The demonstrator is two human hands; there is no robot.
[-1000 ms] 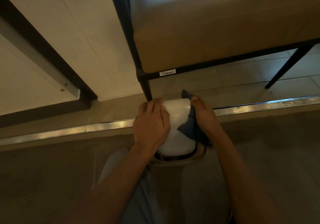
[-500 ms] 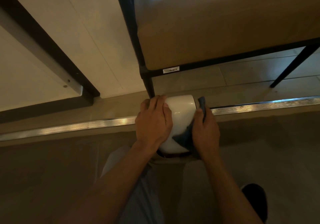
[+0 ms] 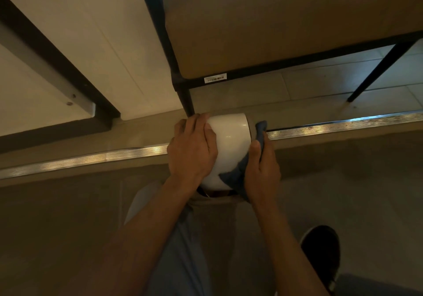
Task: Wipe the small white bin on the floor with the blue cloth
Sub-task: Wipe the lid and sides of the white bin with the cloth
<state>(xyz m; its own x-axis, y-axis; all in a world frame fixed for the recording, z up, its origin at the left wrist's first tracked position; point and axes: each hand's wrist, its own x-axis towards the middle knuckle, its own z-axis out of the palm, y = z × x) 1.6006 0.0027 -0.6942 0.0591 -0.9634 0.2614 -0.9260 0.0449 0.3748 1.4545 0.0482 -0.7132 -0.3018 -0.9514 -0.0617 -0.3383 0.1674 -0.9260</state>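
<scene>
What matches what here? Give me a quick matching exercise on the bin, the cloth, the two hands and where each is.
Things:
1. white bin
2. blue cloth
3. left hand
4. black shoe

Places or states:
A. pressed against the bin's right side
B. on the floor at lower right
C. held between both hands
D. resting on the bin's left side

Pairs: 1-C, 2-A, 3-D, 4-B
</scene>
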